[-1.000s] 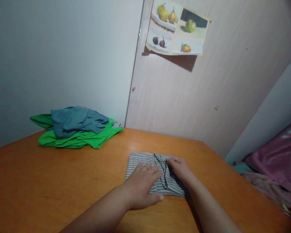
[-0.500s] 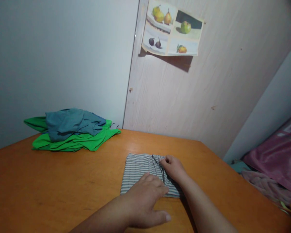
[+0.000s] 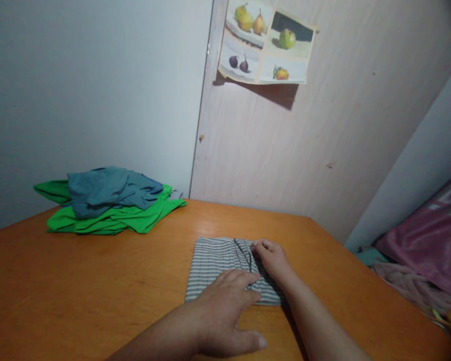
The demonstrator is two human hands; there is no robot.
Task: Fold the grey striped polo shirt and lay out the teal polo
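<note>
A folded grey-and-white striped garment [image 3: 212,260] lies flat on the table, with thin dark cords across its right half. My left hand [image 3: 229,306] rests over its near part, palm down, fingers stretched out and thumb spread toward the right. At the far right corner, my right hand [image 3: 269,255] has its fingers curled together on the fabric, next to the cords. Part of the garment's right side and near edge is hidden under my hands and forearm.
A heap of clothes, a blue-grey garment [image 3: 113,188] on top of a bright green one [image 3: 131,220], lies on the orange wooden table [image 3: 97,281] at the back left. Walls stand behind the table. Pink fabric [image 3: 428,240] lies beyond the right edge.
My right hand has shifted slightly right, away from the cords. My left hand stays on the garment, its fingers a little further over the cords. The clothes heap is unchanged.
</note>
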